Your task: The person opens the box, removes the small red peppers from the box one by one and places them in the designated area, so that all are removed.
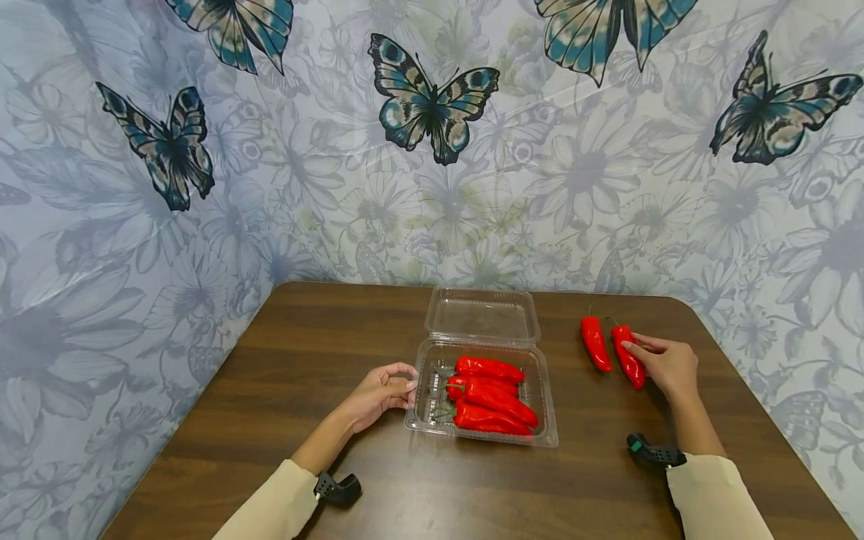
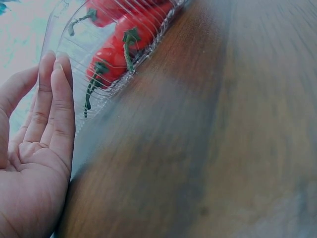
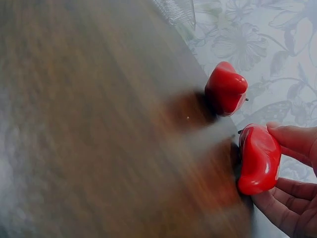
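A clear plastic clamshell container (image 1: 416, 420) stands on the table with its lid (image 1: 482, 315) folded back. Several glossy red chili peppers (image 1: 496, 401) lie in it, their green stems (image 2: 131, 42) toward the left side. At the container's left rim, my left hand (image 1: 381, 394) holds the edge between thumb and fingertips, palm turned toward the wrist camera. To the right of the container, my right hand (image 1: 668, 365) pinches a red chili pepper (image 3: 259, 161) between thumb and fingers, close over the tabletop. Just left of it lies another red chili pepper (image 1: 595, 343).
The brown wooden table (image 1: 304, 337) has rounded far corners, with a butterfly-and-flower patterned backdrop (image 1: 459, 217) behind it. A black wrist strap (image 1: 337, 490) shows at the left sleeve and another black strap (image 1: 655, 451) at the right.
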`<state>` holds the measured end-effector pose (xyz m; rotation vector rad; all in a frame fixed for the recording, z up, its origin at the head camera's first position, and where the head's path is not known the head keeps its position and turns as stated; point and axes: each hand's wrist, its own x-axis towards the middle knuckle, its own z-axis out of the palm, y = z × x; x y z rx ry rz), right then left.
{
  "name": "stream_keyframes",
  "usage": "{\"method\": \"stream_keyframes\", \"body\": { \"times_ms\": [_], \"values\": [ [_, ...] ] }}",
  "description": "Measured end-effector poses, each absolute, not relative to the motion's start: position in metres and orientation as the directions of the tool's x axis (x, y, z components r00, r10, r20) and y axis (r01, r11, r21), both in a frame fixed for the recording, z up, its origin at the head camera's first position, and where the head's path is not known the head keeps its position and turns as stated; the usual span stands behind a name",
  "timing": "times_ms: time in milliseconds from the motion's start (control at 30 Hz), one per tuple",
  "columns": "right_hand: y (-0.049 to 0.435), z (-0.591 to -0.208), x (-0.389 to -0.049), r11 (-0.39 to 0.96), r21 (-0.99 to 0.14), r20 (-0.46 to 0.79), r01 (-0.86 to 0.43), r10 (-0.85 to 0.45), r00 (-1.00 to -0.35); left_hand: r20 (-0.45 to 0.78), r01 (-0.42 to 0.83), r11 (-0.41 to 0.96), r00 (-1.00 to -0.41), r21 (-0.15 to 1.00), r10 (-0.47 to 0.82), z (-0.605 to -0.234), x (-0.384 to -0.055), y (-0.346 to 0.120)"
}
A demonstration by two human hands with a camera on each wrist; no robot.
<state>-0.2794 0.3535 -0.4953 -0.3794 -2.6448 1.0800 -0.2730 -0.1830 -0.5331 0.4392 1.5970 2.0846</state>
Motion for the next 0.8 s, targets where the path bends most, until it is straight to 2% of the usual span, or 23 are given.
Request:
{"method": "stream_keyframes", "body": {
  "times_ms": [367, 800],
  "values": [
    [0.353, -0.494, -0.278, 0.760, -0.644, 0.218, 0.088, 0.293, -0.931, -0.034, -0.174, -0.205, -0.836, 0.963, 0.548, -0.533, -0.274, -0.183],
    [0.353, -0.484, -0.276, 0.780, -0.611, 0.163, 0.137, 0.294, -0.942, -0.056, -0.186, -0.193, -0.843, 0.963, 0.535, -0.530, -0.272, -0.183]
  ]
}}
